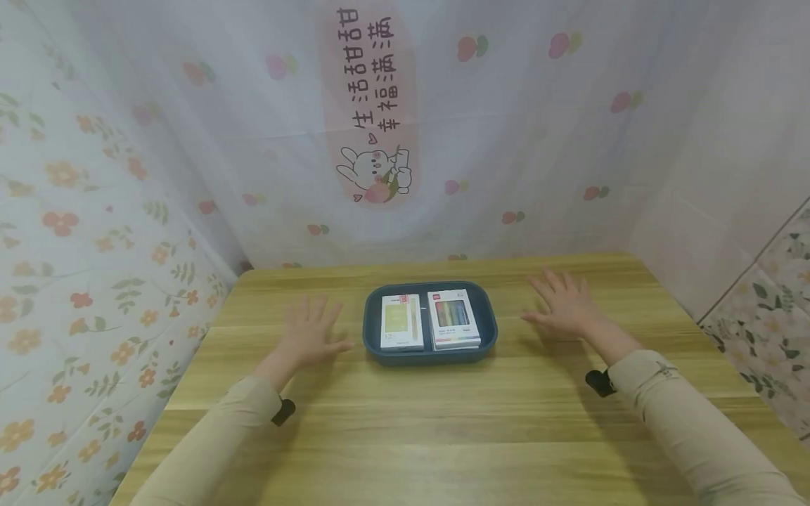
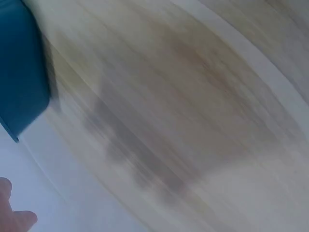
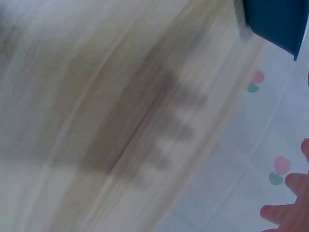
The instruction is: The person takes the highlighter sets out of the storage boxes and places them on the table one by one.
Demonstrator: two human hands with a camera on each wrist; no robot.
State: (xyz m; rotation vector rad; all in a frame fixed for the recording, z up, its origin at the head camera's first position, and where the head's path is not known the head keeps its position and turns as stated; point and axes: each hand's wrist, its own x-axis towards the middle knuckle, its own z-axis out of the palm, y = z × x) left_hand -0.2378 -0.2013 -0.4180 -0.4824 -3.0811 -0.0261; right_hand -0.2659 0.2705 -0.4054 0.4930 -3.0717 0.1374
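A dark blue tray (image 1: 430, 357) with a divider stands on the wooden table, toward its far side. Its left compartment holds a white box with a yellow-green panel (image 1: 396, 320); the right one holds a white box with a window of coloured sticks (image 1: 453, 316). To the left of the tray is my left hand (image 1: 310, 334), fingers spread and nothing in it. My right hand (image 1: 563, 306) is spread too, holding nothing, off the tray's right side. In the wrist views, the tray's side wall (image 2: 21, 67) shows, and fingertips (image 3: 277, 212) appear at a corner.
The wooden table (image 1: 411, 436) reaches back to a white curtain (image 1: 506, 140) with a rabbit print and lettering. A flowered curtain (image 1: 82, 246) hangs along the left, another patterned cloth (image 1: 766, 316) on the right. Each sleeve cuff has a small black device (image 1: 600, 384) below it.
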